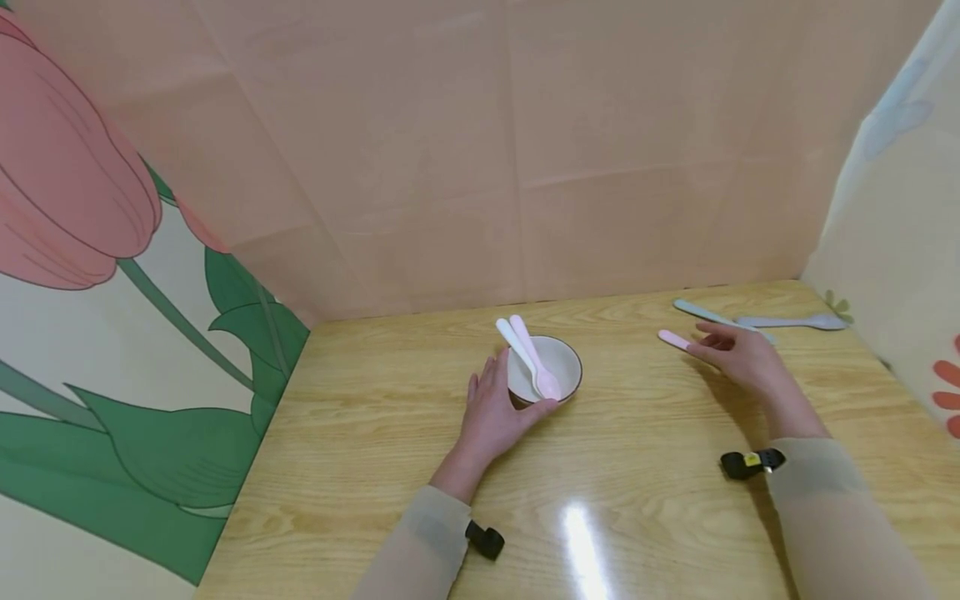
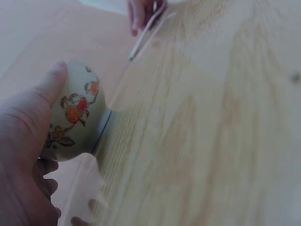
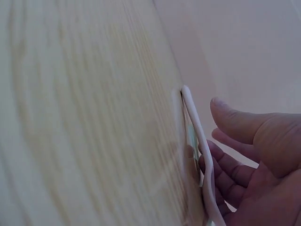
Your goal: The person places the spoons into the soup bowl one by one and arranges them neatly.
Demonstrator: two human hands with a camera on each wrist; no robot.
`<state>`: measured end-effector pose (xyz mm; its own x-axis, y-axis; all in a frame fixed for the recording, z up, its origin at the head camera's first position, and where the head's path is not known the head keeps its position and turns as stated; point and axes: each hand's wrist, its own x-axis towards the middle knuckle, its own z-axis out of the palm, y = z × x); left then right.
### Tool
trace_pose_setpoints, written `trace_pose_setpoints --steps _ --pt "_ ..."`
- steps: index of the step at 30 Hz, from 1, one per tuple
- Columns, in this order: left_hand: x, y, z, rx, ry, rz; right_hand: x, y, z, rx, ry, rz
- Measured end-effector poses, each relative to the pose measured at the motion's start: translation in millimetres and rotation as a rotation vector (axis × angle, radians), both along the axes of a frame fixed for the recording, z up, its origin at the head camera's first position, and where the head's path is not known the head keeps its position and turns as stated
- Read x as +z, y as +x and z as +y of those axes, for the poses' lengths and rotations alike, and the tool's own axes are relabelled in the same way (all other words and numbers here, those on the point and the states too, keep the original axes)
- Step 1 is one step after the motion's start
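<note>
"Where is the left hand?"
"Centre of the frame, thumb and fingers gripping the bowl, two spoons in it"
"And the right hand?"
"At right, thumb spread from loosely bent fingers, at the pink utensil"

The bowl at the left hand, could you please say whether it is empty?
The bowl is not empty: a pink spoon and white utensil rest inside it.
</note>
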<state>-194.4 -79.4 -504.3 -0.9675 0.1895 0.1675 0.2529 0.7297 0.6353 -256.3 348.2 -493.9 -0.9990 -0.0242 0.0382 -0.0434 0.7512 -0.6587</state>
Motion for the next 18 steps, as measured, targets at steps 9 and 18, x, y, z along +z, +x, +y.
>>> trace_pose_setpoints --steps 9,18 --pt "-2.0 -0.9 -0.3 0.004 -0.004 -0.012 -2.5 -1.7 3.2 0.049 0.027 -0.011" --pt "-1.8 -0.8 -0.8 0.002 -0.008 -0.006 -2.3 -3.6 3.4 0.041 0.043 -0.018"
